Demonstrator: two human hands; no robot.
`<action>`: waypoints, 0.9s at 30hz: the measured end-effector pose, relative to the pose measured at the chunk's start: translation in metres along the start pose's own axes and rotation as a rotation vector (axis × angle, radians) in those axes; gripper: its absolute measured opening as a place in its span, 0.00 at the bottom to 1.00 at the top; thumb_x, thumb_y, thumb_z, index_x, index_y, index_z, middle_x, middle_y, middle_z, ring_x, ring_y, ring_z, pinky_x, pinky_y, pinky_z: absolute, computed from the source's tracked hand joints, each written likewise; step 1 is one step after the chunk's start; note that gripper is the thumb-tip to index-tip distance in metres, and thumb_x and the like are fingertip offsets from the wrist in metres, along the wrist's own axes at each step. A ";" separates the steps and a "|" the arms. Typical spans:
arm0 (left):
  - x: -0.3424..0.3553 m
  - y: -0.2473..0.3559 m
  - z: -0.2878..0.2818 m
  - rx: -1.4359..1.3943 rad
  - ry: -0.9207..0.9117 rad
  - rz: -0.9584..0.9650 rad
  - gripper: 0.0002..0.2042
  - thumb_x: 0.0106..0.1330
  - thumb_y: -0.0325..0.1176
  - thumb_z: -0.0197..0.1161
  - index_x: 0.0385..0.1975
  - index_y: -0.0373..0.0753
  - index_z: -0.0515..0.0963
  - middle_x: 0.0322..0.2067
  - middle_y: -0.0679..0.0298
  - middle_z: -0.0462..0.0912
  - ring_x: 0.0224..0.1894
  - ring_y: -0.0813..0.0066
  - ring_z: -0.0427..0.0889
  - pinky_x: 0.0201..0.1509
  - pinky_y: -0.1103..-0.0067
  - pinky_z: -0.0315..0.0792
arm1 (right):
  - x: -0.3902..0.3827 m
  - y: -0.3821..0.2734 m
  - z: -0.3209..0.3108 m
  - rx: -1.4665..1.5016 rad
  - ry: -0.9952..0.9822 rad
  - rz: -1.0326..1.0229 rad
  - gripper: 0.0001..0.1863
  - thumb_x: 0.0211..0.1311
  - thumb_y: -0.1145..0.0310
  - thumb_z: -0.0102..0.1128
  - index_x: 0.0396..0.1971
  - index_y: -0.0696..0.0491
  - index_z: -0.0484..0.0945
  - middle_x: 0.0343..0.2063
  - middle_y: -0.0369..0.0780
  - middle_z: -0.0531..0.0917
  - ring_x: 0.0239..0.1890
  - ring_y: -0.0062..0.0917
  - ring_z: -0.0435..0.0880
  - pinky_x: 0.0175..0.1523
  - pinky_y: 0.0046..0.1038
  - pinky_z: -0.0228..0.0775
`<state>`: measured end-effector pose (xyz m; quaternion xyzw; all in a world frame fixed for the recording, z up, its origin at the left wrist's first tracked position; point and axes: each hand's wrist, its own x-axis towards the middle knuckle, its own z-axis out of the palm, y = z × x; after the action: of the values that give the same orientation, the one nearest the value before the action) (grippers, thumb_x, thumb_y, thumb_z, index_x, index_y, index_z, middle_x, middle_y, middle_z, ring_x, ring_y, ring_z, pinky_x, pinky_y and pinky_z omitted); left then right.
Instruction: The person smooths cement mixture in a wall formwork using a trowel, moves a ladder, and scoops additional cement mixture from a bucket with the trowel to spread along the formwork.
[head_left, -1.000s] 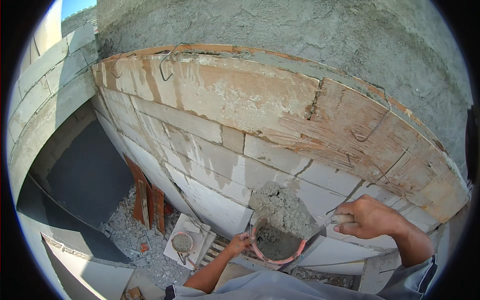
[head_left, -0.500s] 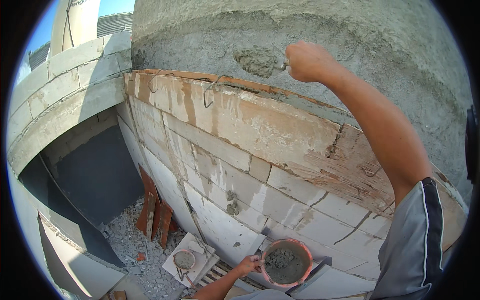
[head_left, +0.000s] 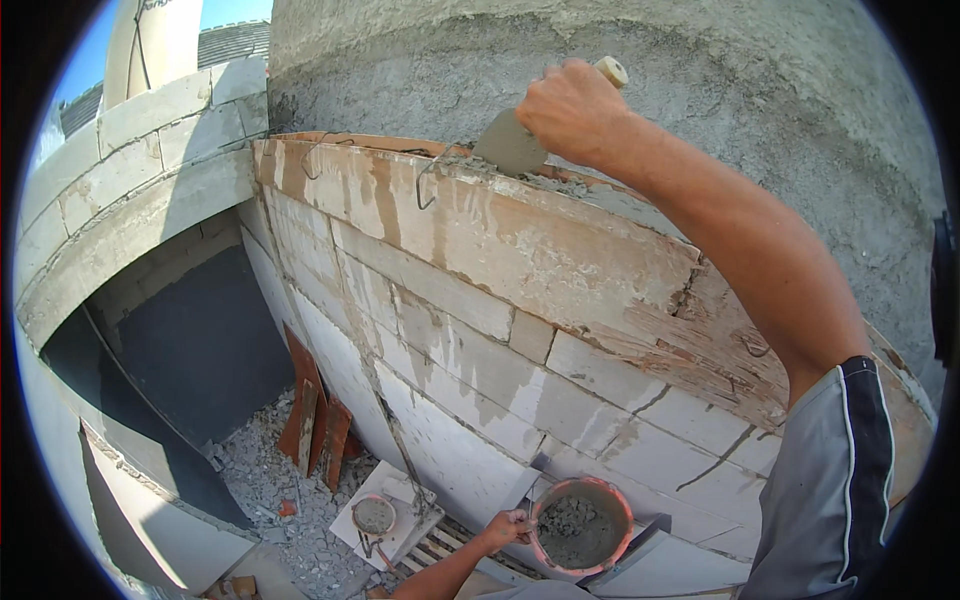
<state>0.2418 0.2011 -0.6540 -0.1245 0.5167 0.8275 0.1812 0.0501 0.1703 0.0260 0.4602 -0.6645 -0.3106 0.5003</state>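
My right hand [head_left: 575,112] grips the pale handle of a trowel [head_left: 510,145]. Its blade is tipped down into the mortar-filled gap [head_left: 590,190] behind the formwork board [head_left: 480,215] on top of the block wall. Down at the lower middle, the fingers of my left hand [head_left: 508,528] are closed on the rim of an orange-edged bucket [head_left: 622,545]. Grey wet mortar [head_left: 575,530] lies inside it.
Bent wire hooks [head_left: 425,190] stick out over the board. A rough rendered wall [head_left: 700,100] rises behind. Below left are a small pot [head_left: 374,515] on white slabs, leaning reddish boards [head_left: 310,415] and rubble [head_left: 255,480]. A concrete beam [head_left: 130,240] spans the left.
My right hand has moved left and turned the trowel over. The mortar lump on its blade is gone, and the blade now points down into the gap. My left hand stays at the bucket.
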 end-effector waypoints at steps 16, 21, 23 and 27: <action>-0.002 0.004 0.006 0.044 0.046 -0.040 0.13 0.71 0.42 0.66 0.36 0.38 0.77 0.28 0.65 0.83 0.30 0.77 0.84 0.39 0.77 0.81 | 0.006 -0.032 0.000 -0.143 -0.074 -0.088 0.03 0.56 0.63 0.67 0.27 0.43 0.87 0.27 0.34 0.88 0.37 0.24 0.86 0.44 0.31 0.66; -0.001 0.001 0.005 0.063 0.054 -0.033 0.13 0.71 0.43 0.66 0.36 0.38 0.77 0.28 0.65 0.84 0.31 0.76 0.85 0.39 0.77 0.81 | 0.000 0.013 -0.012 -0.036 -0.025 0.182 0.04 0.57 0.66 0.65 0.28 0.46 0.87 0.29 0.36 0.88 0.39 0.26 0.86 0.47 0.32 0.65; 0.002 -0.005 0.001 0.030 0.046 -0.041 0.13 0.71 0.43 0.66 0.36 0.39 0.77 0.29 0.65 0.84 0.30 0.77 0.85 0.40 0.76 0.81 | 0.008 0.007 0.003 -0.058 0.019 0.270 0.04 0.57 0.66 0.65 0.29 0.46 0.87 0.30 0.36 0.88 0.40 0.27 0.86 0.47 0.32 0.65; 0.000 0.005 0.001 0.053 0.017 -0.054 0.15 0.70 0.44 0.66 0.33 0.38 0.77 0.28 0.64 0.83 0.31 0.75 0.85 0.41 0.75 0.82 | 0.020 -0.023 0.025 -0.188 -0.048 0.216 0.05 0.58 0.67 0.64 0.30 0.47 0.88 0.34 0.38 0.87 0.42 0.27 0.84 0.47 0.31 0.65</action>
<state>0.2394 0.2001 -0.6496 -0.1407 0.5365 0.8071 0.2023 0.0314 0.1423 0.0058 0.3295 -0.6900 -0.3266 0.5556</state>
